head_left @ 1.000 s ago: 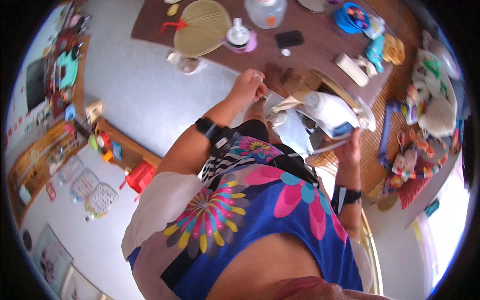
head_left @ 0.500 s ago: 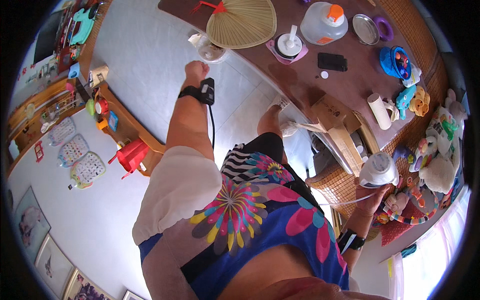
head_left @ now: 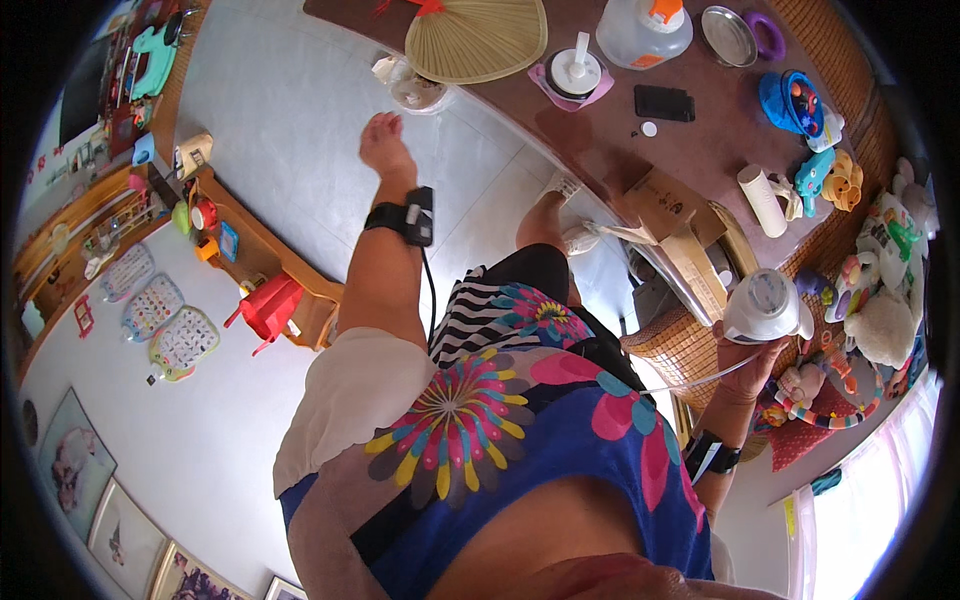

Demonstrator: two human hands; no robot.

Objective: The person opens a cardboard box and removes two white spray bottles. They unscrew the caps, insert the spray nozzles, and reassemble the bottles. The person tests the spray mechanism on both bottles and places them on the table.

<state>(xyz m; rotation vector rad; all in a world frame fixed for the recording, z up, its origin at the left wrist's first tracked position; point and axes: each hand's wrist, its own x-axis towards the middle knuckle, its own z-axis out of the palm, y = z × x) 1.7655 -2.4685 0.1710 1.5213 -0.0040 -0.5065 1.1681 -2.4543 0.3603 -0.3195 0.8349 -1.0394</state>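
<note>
You're gripping the white device [head_left: 762, 303], maybe a small appliance, in your right hand [head_left: 748, 368], its white cord [head_left: 700, 381] trailing, keeping it near the cardboard box [head_left: 692, 268] by the brown table [head_left: 600, 130], while your left hand [head_left: 387, 146], well apart, is hanging loosely spread above the grey floor [head_left: 290, 110].

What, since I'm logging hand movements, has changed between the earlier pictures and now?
The right hand has carried the white corded appliance rightward, past the cardboard box. The left hand has swung left, away from the edge of the table, its fist loosening. The fan and clear jug stayed in place.
</note>
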